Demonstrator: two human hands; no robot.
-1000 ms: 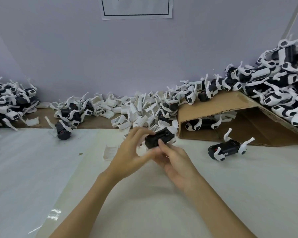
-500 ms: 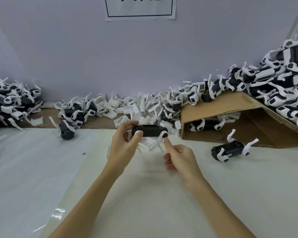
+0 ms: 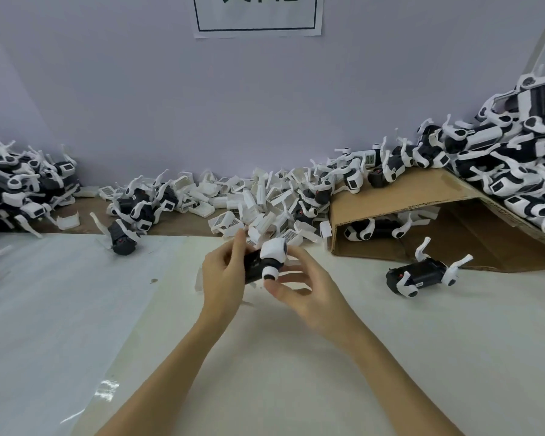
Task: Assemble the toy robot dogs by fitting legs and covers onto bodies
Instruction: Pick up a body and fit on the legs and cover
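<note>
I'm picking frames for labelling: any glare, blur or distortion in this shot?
Head view: a glare patch shines on the table's plastic sheet; both hands, left hand and right hand, and the toy dog they hold look slightly motion-soft; wide-angle bending curves the pile of dogs at right.

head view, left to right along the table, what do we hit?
Heap of dogs at the left edge → lone dark dog body → left hand → toy dog being assembled → right hand → legged dog lying on the table → big heap on the cardboard.
</note>
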